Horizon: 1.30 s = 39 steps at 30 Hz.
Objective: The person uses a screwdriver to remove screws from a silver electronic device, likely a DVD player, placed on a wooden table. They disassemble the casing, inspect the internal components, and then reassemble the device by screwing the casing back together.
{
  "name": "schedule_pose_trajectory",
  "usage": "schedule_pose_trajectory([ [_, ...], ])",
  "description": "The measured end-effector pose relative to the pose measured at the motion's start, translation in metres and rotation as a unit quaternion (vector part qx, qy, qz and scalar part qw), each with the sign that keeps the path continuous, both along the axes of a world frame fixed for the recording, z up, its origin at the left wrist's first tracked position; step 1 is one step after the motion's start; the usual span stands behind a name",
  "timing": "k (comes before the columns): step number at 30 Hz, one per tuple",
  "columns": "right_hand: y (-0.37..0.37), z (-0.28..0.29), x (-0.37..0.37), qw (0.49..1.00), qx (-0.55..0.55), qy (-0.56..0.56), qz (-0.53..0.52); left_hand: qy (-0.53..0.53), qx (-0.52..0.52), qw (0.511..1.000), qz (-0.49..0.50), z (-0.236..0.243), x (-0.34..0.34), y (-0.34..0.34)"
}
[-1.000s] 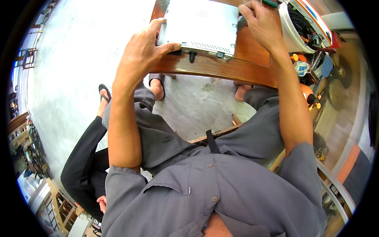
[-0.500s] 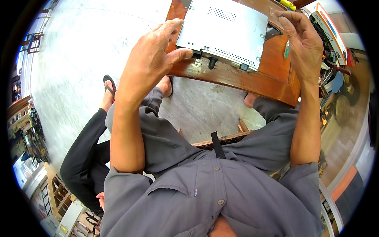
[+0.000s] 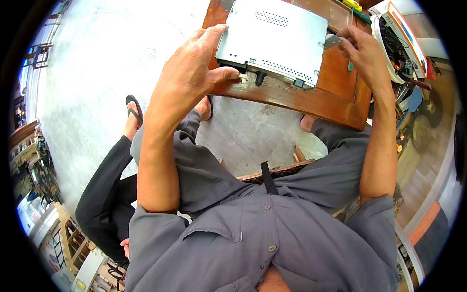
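Observation:
A silver metal box point(image 3: 272, 44) with perforated panels and a black knob point(image 3: 260, 78) on its near edge sits on a brown wooden table point(image 3: 343, 82). My left hand point(image 3: 192, 68) grips the box's left side, thumb by the near corner and fingers along the edge. My right hand point(image 3: 362, 56) has thumb and fingers closed on a small metal bracket point(image 3: 332, 40) at the box's right side. Green-handled point(image 3: 361, 16) and yellow-handled point(image 3: 351, 5) tools lie at the table's far right, behind my right hand.
A white bucket of cables point(image 3: 389, 41) and an orange-edged carton point(image 3: 398, 27) stand right of the table. Another person's black-trousered leg and sandaled foot point(image 3: 134, 109) are at my left, on the pale floor point(image 3: 97, 58). Cluttered shelving point(image 3: 31, 160) lines the far left.
The box and table appear shifted rightward in the view. My right hand was lifted with fingers apart half a second ago and has moved back left onto the bracket.

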State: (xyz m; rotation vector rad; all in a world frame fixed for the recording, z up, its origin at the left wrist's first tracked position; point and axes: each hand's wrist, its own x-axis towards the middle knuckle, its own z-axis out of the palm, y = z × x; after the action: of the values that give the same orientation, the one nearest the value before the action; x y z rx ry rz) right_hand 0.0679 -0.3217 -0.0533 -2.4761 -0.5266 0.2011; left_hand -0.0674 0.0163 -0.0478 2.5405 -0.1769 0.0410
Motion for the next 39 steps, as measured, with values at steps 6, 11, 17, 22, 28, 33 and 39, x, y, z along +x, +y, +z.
schedule_pose_trajectory([
  [6,-0.003,-0.028,0.010,0.976,-0.104,-0.157,0.110,0.023,-0.016,1.000,0.003,0.000,0.003,-0.001],
  [11,0.010,-0.031,0.003,0.975,-0.143,-0.149,0.084,-0.015,-0.017,1.000,0.009,-0.001,0.005,-0.008],
  [17,-0.009,-0.034,0.009,0.984,-0.078,-0.147,0.062,-0.100,0.019,0.995,0.002,0.001,0.008,-0.018],
  [22,0.001,0.000,-0.009,0.991,-0.032,-0.127,0.015,-0.157,-0.014,0.987,-0.043,0.002,-0.001,-0.035],
  [28,0.002,0.020,-0.014,0.996,0.016,0.052,-0.075,-0.166,-0.001,0.980,-0.105,-0.004,-0.009,-0.064],
  [33,-0.043,-0.003,0.011,0.993,-0.053,-0.104,-0.016,-0.140,0.014,0.987,-0.080,-0.006,-0.002,-0.068],
  [39,-0.043,-0.012,0.012,0.986,-0.153,-0.059,-0.031,-0.147,0.013,0.986,-0.083,-0.010,-0.006,-0.076],
])
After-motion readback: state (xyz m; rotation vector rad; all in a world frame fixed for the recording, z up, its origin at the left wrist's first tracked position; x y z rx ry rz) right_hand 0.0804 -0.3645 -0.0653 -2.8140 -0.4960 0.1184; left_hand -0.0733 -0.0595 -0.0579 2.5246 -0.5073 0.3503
